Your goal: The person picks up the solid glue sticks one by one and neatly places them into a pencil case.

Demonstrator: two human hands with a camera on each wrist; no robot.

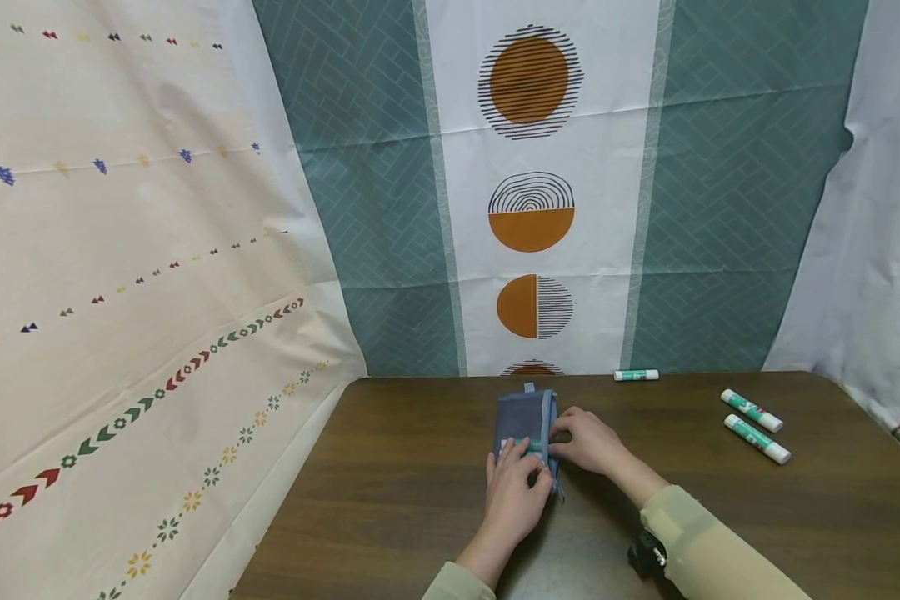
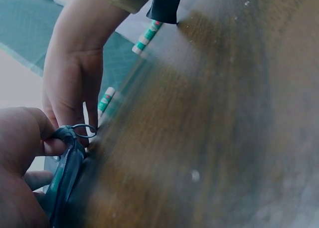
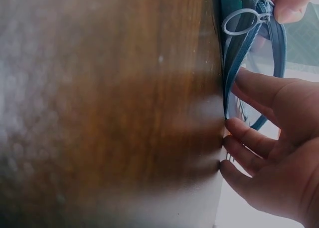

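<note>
your left hand point(image 1: 513, 492) pinches the blue pouch point(image 1: 525, 423) near its zipper ring point(image 3: 240, 21); your right hand point(image 1: 588, 442), fingers loosely spread, steadies its edge; keep the fabric taut.

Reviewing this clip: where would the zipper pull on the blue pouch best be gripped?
Pinch the ring on the zipper pull, coming from the pouch's open right edge: the ring stands clear of the fabric, probably leaving room for a fingertip and thumb.
</note>
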